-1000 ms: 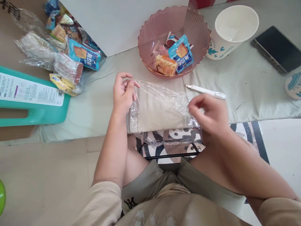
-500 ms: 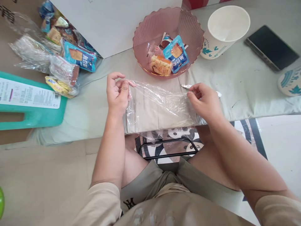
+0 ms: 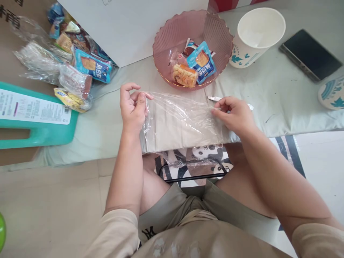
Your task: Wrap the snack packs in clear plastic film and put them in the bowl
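Note:
A clear plastic bag (image 3: 180,122) is stretched between my two hands, its lower part hanging past the table's front edge. My left hand (image 3: 134,105) pinches its upper left corner between thumb and fingers. At the upper right corner, my right hand (image 3: 233,113) grips the film with thumb and forefinger. Just behind my right hand lies a small white and dark utility knife (image 3: 214,99), partly covered by the hand. A pink ribbed glass bowl (image 3: 166,39) stands beyond the bag, with a blue snack packet (image 3: 201,62) and a wrapped bread snack (image 3: 185,75) inside.
At right stand a white paper cup (image 3: 258,36), a black phone (image 3: 310,53) and a second patterned cup (image 3: 332,93). On the left, wrapped snacks (image 3: 76,80) spill from a cardboard box (image 3: 16,53) beside a green jug (image 3: 61,132). A white panel (image 3: 134,28) rises behind.
The bag is drawn slightly tauter along its upper edge. My left hand has shifted a little leftward, and my right hand a little to the right; both keep their pinch.

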A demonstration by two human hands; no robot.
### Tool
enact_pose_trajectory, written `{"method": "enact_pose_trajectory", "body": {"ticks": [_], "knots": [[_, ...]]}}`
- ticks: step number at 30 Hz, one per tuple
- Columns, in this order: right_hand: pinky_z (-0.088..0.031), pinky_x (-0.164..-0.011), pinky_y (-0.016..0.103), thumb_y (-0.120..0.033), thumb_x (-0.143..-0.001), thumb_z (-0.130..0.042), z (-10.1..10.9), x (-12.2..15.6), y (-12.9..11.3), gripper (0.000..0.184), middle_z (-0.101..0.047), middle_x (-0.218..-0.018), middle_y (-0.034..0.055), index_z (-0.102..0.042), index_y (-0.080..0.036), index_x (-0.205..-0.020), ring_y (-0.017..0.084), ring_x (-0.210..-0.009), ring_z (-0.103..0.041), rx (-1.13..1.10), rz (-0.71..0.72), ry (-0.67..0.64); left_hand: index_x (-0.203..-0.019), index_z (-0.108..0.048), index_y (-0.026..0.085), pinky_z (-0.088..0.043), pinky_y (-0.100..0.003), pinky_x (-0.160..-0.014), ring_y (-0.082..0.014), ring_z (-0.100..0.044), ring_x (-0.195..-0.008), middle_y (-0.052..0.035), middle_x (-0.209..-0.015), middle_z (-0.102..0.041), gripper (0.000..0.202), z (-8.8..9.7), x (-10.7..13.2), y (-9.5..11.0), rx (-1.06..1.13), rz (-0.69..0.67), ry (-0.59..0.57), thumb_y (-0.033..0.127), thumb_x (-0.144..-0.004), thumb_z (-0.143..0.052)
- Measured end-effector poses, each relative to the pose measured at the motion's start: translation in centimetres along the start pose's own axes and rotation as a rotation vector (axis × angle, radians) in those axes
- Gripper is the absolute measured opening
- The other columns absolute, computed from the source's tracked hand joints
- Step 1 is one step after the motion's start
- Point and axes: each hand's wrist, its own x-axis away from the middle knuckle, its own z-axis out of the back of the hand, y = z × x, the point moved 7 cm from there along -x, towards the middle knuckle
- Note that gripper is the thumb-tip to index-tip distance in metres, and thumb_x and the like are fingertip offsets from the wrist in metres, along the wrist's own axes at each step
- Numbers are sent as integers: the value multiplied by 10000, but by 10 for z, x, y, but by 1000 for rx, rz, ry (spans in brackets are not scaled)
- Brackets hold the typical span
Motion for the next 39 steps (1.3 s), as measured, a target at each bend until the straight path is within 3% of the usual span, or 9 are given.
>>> {"method": "enact_pose_trajectory", "body": {"ticks": [4,8,12,17,21,25,27,31,39], "knots": [[-299,-487,274,-415,-809,-736,4,3,8,229,-446,-608,-45,-587,-243,-796,107,-510,-368,-318,-101,6,-1136,-483,332,-288,-288,-388,-66,-396,-388,19,-838,-720,440,3,0,-3,-32,25,3,692,-921,-619],[-499,-618,299,-491,-816,-698,4,3,7,295,-634,-848,13,-527,-250,-828,147,-721,-607,-573,-82,41,-1089,-493,314,-284,-275,-373,-52,-345,-382,23,-826,-724,447,3,0,-6,-37,36,0,691,-908,-648],[-591,-747,340,-495,-783,-716,-1,1,19,335,-701,-918,27,-502,-260,-888,179,-857,-712,-774,-261,38,-1087,-498,308,-246,-259,-351,-43,-308,-375,38,-802,-737,432,0,1,-3,-29,-4,-28,672,-922,-661],[-568,-604,303,-585,-823,-702,8,-5,29,381,-653,-822,-8,-509,-270,-916,156,-716,-679,-668,-247,146,-1090,-498,306,-256,-260,-352,-59,-330,-372,30,-786,-732,440,-7,2,-2,-45,5,-72,681,-917,-651],[-479,-507,271,-422,-816,-663,15,-1,24,242,-685,-837,-7,-559,-270,-971,124,-585,-606,-681,-249,280,-1126,-516,303,-314,-254,-407,-69,-398,-429,3,-838,-729,460,-9,3,-9,-85,62,-102,698,-916,-624],[-403,-442,274,-370,-778,-668,4,3,15,293,-714,-799,2,-638,-260,-1047,129,-495,-557,-742,-348,167,-1137,-520,304,-317,-249,-417,-62,-373,-428,3,-837,-713,467,-10,4,-13,-75,78,-116,699,-912,-626],[-409,-452,271,-400,-772,-719,2,4,13,232,-708,-768,16,-682,-244,-939,131,-517,-566,-667,-340,128,-1134,-516,303,-310,-248,-409,-60,-361,-418,4,-837,-717,472,-10,5,-13,-73,86,-125,699,-906,-634],[-414,-456,287,-464,-848,-657,4,4,19,256,-696,-746,49,-680,-235,-737,151,-546,-576,-608,-330,182,-1147,-523,302,-327,-250,-412,-66,-383,-425,-9,-880,-734,438,-10,6,-12,-86,100,-138,660,-919,-634],[-455,-456,223,-263,-809,-651,7,6,17,92,-685,-763,28,-698,-193,-775,103,-556,-589,-783,-380,290,-1146,-563,266,-407,-219,-519,-96,-537,-548,4,-775,-722,336,-12,7,-10,-76,91,-152,460,-907,-696]]}}
